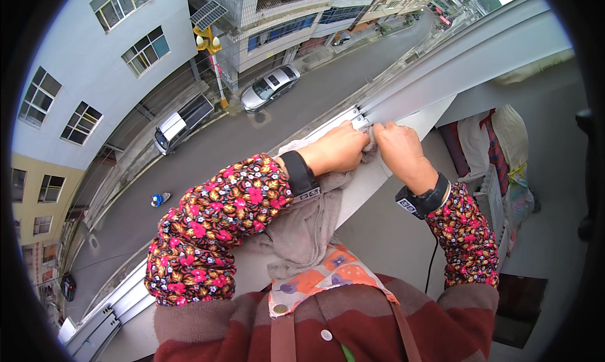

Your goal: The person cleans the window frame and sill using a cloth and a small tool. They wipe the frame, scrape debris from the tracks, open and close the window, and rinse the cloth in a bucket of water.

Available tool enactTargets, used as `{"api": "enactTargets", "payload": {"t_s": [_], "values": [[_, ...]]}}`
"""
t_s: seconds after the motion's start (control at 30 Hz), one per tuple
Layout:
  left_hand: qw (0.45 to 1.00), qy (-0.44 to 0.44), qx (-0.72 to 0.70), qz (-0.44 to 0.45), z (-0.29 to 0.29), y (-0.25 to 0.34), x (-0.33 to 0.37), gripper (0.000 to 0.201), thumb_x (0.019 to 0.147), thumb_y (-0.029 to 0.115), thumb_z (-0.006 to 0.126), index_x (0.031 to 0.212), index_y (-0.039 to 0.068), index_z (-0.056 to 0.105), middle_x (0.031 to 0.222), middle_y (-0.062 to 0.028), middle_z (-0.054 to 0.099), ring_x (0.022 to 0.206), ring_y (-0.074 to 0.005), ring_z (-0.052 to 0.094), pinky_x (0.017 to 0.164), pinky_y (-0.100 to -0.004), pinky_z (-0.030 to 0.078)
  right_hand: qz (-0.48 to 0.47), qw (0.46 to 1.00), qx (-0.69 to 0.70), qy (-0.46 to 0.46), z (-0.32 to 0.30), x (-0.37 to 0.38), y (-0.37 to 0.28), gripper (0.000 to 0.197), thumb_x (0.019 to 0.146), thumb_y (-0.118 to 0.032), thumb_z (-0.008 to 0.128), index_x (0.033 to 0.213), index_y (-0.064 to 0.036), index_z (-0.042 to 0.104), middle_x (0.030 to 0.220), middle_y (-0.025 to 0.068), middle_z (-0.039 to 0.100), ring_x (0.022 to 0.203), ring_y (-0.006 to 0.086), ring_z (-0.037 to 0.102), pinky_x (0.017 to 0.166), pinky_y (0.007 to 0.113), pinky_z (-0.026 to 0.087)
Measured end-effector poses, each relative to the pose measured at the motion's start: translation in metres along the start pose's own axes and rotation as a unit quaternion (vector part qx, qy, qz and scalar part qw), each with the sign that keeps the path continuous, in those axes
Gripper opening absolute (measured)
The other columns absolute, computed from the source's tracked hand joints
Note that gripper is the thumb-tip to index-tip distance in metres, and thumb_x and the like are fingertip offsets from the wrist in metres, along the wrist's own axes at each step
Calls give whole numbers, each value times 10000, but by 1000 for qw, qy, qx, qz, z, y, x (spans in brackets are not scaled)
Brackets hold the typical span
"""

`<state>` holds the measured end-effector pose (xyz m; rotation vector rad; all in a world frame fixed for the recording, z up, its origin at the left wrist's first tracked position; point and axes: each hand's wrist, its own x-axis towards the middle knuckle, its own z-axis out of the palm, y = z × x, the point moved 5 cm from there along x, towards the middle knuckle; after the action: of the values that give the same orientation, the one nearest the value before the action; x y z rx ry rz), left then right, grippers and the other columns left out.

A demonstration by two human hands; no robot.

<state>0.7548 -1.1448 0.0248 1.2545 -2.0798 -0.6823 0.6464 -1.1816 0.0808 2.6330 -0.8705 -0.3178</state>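
A greyish towel (310, 226) hangs in folds over the window sill (360, 195) and against my apron. Its upper end is bunched between my two hands. My left hand (337, 149) is closed on the towel beside the white window track (358, 117). Close on its right, my right hand (403, 155) is closed on the same twisted end, its fingertips at the foot of the sliding window frame (454, 69). Folds of cloth hide part of the fingers. Both wrists carry black bands, above floral sleeve covers.
Beyond the open window lies a street far below, with a silver car (271, 88), a pickup truck (183, 123) and a street lamp (211, 53). Indoors at right, piled fabrics (488, 141) rest by the wall. A dark cable (431, 264) hangs beneath my right forearm.
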Motion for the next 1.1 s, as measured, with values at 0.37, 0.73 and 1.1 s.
{"api": "enactTargets", "payload": {"t_s": [0.37,0.73,1.1], "values": [[998,-41,-40,-31,1,-3,3,203,753,56,555,919,16,664,830,-249,643,871,-416,605,770,-502,500,-58,996,-19,-64,-11,30,-8,60,758,-77,639,707,-54,660,707,170,670,671,313,692,606,407,564],[996,-46,-70,-26,-17,4,-16,186,737,28,544,880,-13,656,797,-242,633,854,-406,602,787,-483,493,-86,994,8,-65,-27,42,-7,125,785,-108,633,675,-66,675,668,170,652,680,367,673,620,448,550],[993,-7,-110,-35,-29,-9,-11,271,728,19,522,953,-28,667,833,-270,647,853,-437,627,776,-498,497,-85,991,-55,-83,-32,52,-17,86,761,-90,641,724,-77,718,731,132,701,733,301,719,642,405,581]]}}
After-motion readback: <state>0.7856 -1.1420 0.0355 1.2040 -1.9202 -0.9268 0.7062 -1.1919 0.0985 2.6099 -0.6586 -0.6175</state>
